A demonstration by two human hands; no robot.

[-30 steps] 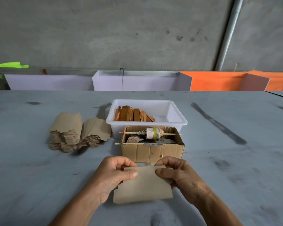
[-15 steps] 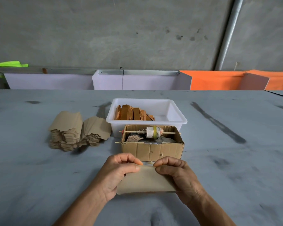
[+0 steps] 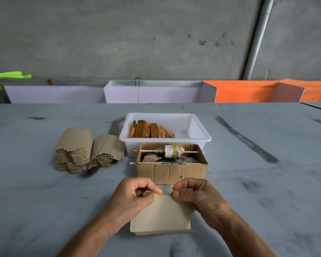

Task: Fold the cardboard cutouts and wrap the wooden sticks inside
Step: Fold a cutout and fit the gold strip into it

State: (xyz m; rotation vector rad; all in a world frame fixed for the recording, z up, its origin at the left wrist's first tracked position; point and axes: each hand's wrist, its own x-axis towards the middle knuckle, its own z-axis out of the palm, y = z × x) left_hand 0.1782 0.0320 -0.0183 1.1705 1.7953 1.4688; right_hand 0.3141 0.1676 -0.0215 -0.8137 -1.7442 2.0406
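- While the cardboard cutout (image 3: pixel 161 214) lay on the grey table (image 3: pixel 44 210) at the near centre, its far edge was pinched from both sides.
- The left hand (image 3: pixel 135 197) was curled, with thumb and forefinger pinched on the far left part of the cutout.
- The right hand (image 3: pixel 196 195) was curled likewise, with its fingertips pinched on the far right corner.
- A narrow flap was seen folded along the near edge of the cutout.
- A stack of flat cutouts (image 3: pixel 85 151) was located to the left, well apart from the hands.
- A white plastic tub (image 3: pixel 198 134) was placed beyond, with wrapped brown pieces (image 3: pixel 150 129) stood at its left side.
- A small cardboard box (image 3: pixel 170 170) was set against the tub's near wall, just beyond the hands.
- A thin wooden stick (image 3: pixel 148 150) carrying a wound roll (image 3: pixel 172 151) was laid across the box.
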